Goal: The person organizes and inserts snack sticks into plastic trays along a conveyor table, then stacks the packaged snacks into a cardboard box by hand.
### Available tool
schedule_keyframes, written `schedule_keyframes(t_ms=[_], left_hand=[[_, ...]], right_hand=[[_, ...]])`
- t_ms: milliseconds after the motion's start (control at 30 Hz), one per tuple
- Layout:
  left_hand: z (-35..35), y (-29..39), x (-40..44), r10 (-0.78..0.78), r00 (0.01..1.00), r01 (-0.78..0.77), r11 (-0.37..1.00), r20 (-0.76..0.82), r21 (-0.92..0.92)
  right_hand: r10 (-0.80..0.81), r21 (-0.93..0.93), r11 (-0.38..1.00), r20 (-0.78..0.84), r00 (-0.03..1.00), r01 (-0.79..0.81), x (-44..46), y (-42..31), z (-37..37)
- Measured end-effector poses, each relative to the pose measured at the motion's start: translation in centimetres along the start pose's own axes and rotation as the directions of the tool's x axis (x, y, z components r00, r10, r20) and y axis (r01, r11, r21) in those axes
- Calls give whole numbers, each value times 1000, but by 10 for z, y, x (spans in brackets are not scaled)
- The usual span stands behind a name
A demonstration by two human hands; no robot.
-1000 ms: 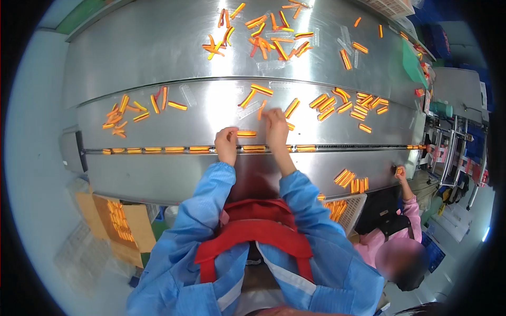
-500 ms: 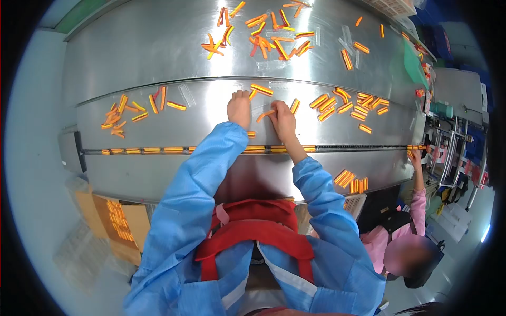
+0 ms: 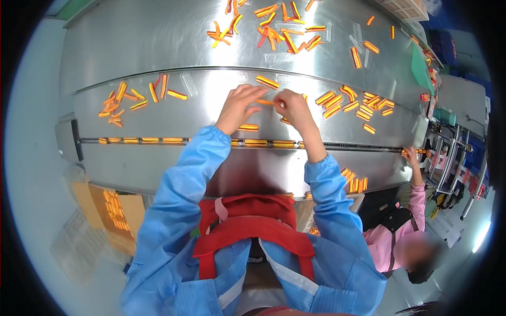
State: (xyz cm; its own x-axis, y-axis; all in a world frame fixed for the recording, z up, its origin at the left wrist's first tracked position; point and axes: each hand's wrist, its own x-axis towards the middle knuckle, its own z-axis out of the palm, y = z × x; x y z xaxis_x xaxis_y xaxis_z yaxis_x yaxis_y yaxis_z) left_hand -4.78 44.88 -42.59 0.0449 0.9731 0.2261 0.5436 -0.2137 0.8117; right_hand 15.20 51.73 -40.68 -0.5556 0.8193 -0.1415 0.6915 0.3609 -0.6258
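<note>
My right hand [image 3: 296, 111] pinches one end of a thin orange stick [image 3: 266, 102] above the steel table [image 3: 168, 118]. Close to the stick's other end is my left hand [image 3: 240, 108], its fingers stretched out and thumb apart; whether they touch the stick is unclear. Just beyond both hands lies a red, orange and yellow striped bundle of sticks [image 3: 267, 82]. Another striped bundle [image 3: 247, 127] rests below my left hand. Part of a third piece is hidden behind my right wrist.
A narrow conveyor channel [image 3: 172, 140] carries a row of striped bundles across the table. Loose sticks [image 3: 138, 96] and clear plastic trays [image 3: 188, 84] lie about. At the right, a co-worker's hand [image 3: 410, 155] is at the channel's end. A cardboard box [image 3: 132, 210] stands lower left.
The orange stick has risen in my right hand and now lies nearly level between the hands. My left hand has opened its fingers and turned toward it. The view has shifted slightly.
</note>
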Motion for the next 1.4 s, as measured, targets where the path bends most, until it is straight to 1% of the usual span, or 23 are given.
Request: schedule_keyframes(t_ms=[33, 100, 167, 200, 233, 300, 433, 500, 533, 600, 633, 733, 800, 833, 900, 933, 1000, 1033, 1100, 1233, 1300, 1333, 1400], left_hand=[[-1, 0, 0, 19, 999, -20, 998, 29, 52], [4, -34, -6, -32, 997, 24, 993, 68, 114], [4, -50, -7, -161, 987, 159, 959, -12, 233], [6, -50, -6, -163, 982, 185, 942, -100, 282], [10, -55, -6, -166, 981, 189, 941, -102, 282], [18, -63, -7, -67, 992, 97, 947, -105, 307], [24, -63, -17, -52, 996, 76, 939, -79, 334], [25, -57, -21, -49, 992, 89, 920, -114, 381], [24, -56, -22, -52, 993, 89, 922, -107, 378], [22, -57, -22, -96, 995, 102, 910, -36, 402], [20, -58, -23, -94, 995, 101, 910, -37, 402], [16, -61, -24, -38, 999, 34, 909, 1, 416], [14, -67, -28, -382, 924, 380, 910, -24, 168], [14, -71, -30, -384, 923, 382, 909, -24, 168], [14, -77, -27, -353, 933, 358, 928, -66, 100], [14, -77, -24, -354, 933, 359, 928, -68, 100], [14, -75, -17, -500, 865, 502, 863, -45, 56], [11, -72, -14, -499, 865, 502, 863, -47, 56], [9, -70, -11, -451, 887, 462, 856, -99, 231], [12, -83, -11, -477, 872, 488, 829, -111, 272], [11, -96, -8, -677, 736, 677, 736, -8, -22], [11, -100, -5, -678, 735, 678, 735, -7, -22], [11, -105, -4, -744, 665, 745, 667, 70, 20]], right_hand=[[-104, 88, 990, -37, 994, 107, 11, -8, 5], [-145, 100, 984, -39, 989, 149, 31, -16, 20], [-194, 64, 978, -91, 977, 200, 47, -7, 44], [-204, -5, 979, -100, 974, 205, 52, -6, 53], [-205, -3, 979, -97, 974, 206, 56, 0, 62], [-153, -127, 982, -95, 984, 140, 59, 7, 75], [-162, -166, 976, -100, 982, 144, 54, 12, 75], [-272, -56, 962, -69, 960, 269, 49, 15, 74], [-265, -54, 964, -68, 962, 261, 48, 15, 76], [-356, -144, 929, -90, 930, 341, 53, 14, 80], [-357, -145, 929, -91, 930, 342, 54, 14, 81], [-419, -245, 886, -64, 906, 392, 57, 15, 80], [-446, -233, 880, -99, 890, 415, 57, 18, 80], [-445, -231, 880, -98, 890, 415, 57, 19, 81], [-341, -93, 938, -85, 936, 333, 59, 21, 82], [-343, -93, 938, -84, 936, 335, 59, 22, 81], [-270, -33, 962, -10, 963, 270, 62, 20, 78], [-272, -33, 962, -10, 962, 271, 62, 19, 77], [-337, -109, 939, -77, 939, 328, 59, 16, 76], [-340, -105, 937, -46, 939, 334, 56, 22, 77], [-311, -179, 940, -92, 946, 292, 59, 26, 79], [-311, -178, 940, -91, 946, 291, 60, 25, 79], [-296, -295, 917, -54, 954, 268, 62, 22, 79]])
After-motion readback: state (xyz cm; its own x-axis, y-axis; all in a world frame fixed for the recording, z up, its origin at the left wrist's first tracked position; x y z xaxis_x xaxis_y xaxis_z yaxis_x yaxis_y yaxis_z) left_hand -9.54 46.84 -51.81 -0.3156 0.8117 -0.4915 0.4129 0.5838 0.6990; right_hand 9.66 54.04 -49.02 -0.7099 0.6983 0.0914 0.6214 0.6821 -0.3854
